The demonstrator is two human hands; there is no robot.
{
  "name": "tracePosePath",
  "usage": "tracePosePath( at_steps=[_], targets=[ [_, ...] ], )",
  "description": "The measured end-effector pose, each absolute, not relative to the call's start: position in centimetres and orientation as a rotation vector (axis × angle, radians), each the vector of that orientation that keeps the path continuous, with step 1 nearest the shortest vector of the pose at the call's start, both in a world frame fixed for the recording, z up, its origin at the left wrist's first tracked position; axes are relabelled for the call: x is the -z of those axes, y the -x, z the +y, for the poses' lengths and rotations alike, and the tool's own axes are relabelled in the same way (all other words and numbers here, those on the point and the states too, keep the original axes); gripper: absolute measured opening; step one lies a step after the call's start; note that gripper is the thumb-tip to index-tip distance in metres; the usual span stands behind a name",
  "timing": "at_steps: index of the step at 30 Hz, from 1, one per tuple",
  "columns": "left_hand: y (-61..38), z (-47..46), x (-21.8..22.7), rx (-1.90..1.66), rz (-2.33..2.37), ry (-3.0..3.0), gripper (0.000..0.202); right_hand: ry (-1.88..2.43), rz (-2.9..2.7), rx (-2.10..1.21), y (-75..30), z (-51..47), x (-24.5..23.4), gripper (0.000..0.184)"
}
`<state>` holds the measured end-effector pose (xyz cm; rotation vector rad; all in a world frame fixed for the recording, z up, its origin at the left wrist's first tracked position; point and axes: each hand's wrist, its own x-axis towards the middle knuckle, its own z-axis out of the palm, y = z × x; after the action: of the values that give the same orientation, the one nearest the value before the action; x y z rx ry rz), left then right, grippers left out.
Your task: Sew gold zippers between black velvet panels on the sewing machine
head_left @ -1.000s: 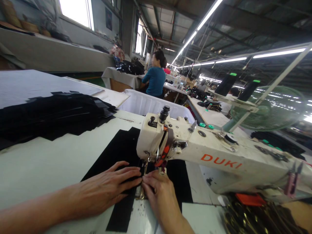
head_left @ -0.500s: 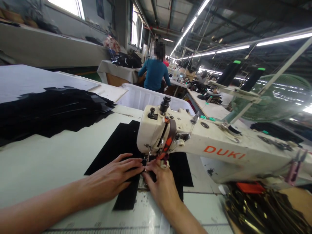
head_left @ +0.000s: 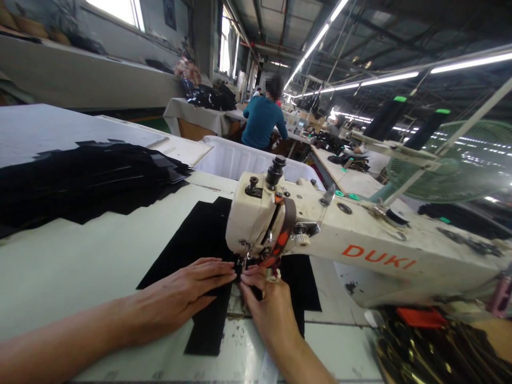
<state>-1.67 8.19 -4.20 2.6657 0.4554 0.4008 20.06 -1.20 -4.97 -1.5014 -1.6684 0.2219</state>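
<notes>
My left hand (head_left: 182,290) lies flat on the black fabric panel (head_left: 192,234) beneath the cream metal sewing-machine head (head_left: 248,213), and, though I cannot tell whether my curled right hand (head_left: 269,301) pinches it, I should guide evenly, fingertips clear of the silver presser foot (head_left: 244,264).

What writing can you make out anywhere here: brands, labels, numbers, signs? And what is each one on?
"DUKI": orange capitals on the side of the white sewing machine.
Small number-like marks along the near edge of the worktable: too faint and blurred to read.
Dark wall poster at the back: too far off to make out any lettering.
I can read nothing else.
</notes>
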Motion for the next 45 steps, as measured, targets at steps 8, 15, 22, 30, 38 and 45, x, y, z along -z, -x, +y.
tracePosePath(
  at_steps=[8, 15, 22, 30, 38, 45],
  targets=[
    [1.0, 7.2, 4.0, -0.402, 0.31, -2.881, 0.069, 1.57, -1.648, -0.261, -20.0, -1.2, 5.0, 0.023],
    [0.7, 6.9, 3.6, -0.369, 0.309, -2.943, 0.056, 1.799, -1.591, -0.169, -21.0, -2.4, 5.3, 0.052],
    [0.6, 6.9, 2.9, -0.331, 0.359, -2.896, 0.05, 1.826, -1.708, -0.069, -20.4, -2.0, 5.1, 0.04],
    [0.4, 6.5, 3.0, -0.391, 0.341, -2.861, 0.053, 1.954, -1.783, 0.072, -20.3, -1.4, 5.2, 0.027],
    [0.5, 7.1, 4.1, -0.436, 0.292, -2.921, 0.053, 2.017, -1.809, 0.159, -20.3, 2.3, 4.4, 0.009],
    [0.7, 7.1, 3.4, -0.354, 0.302, -2.941, 0.051, 1.957, -1.913, 0.184, -21.9, 2.3, 4.6, 0.014]
  ],
)
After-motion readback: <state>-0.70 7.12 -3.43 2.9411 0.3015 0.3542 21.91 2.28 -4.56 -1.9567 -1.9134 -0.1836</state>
